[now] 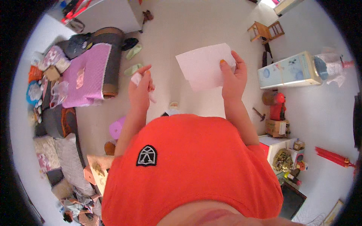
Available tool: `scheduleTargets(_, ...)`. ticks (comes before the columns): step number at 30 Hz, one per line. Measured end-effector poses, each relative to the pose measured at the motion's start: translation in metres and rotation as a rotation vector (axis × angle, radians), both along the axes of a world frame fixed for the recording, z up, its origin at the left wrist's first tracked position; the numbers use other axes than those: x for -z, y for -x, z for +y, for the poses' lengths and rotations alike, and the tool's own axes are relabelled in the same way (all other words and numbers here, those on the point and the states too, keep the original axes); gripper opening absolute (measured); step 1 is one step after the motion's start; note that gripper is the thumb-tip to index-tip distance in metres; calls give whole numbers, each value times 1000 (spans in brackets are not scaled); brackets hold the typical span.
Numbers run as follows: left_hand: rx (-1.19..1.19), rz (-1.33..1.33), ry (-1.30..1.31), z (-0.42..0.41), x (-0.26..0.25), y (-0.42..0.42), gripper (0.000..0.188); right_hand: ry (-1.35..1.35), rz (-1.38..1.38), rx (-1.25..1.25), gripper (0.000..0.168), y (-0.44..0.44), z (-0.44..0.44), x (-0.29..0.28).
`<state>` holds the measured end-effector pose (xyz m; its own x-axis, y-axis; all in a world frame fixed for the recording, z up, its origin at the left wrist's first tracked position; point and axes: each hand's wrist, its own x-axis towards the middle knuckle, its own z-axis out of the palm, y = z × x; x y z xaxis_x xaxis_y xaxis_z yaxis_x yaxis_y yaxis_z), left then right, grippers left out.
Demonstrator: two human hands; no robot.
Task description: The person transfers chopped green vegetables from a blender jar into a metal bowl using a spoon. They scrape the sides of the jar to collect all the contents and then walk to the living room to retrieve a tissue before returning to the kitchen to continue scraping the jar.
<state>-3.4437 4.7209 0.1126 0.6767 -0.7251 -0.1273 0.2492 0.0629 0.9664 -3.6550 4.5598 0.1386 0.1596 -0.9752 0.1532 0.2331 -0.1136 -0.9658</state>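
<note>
My right hand (236, 75) grips a white sheet of paper (202, 66) by its right edge, with the thumb on top. The sheet is held out over the floor and looks nearly flat. To the left, my left hand (141, 87) is closed around a small crumpled white piece (136, 79), perhaps tissue or paper. Part of that piece shows beyond the fingers on either side. The index finger points out towards the sheet, and a gap separates the left hand from it.
On the left stands a sofa with a pink quilted cover (87, 76); green slippers (134, 51) lie beside it. A tall cabinet-like appliance (288, 72), a wooden chair (263, 31) and a hammer (259, 113) are at the right. A person (75, 209) is at lower left.
</note>
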Motion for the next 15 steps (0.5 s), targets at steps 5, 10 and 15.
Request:
scheduleTargets(5, 518, -62, -195, -182, -54, -45, 31, 41, 83, 91, 53, -53, -130, -18)
scheduleTargets(10, 750, 197, -169, -376, -30, -76, 36, 174, 218, -20, 56, -108, -272, 19)
scheduleTargets(15, 552, 211, -195, -549, -19, -133, 30, -211, 35, -326, 53, -172, -443, 10)
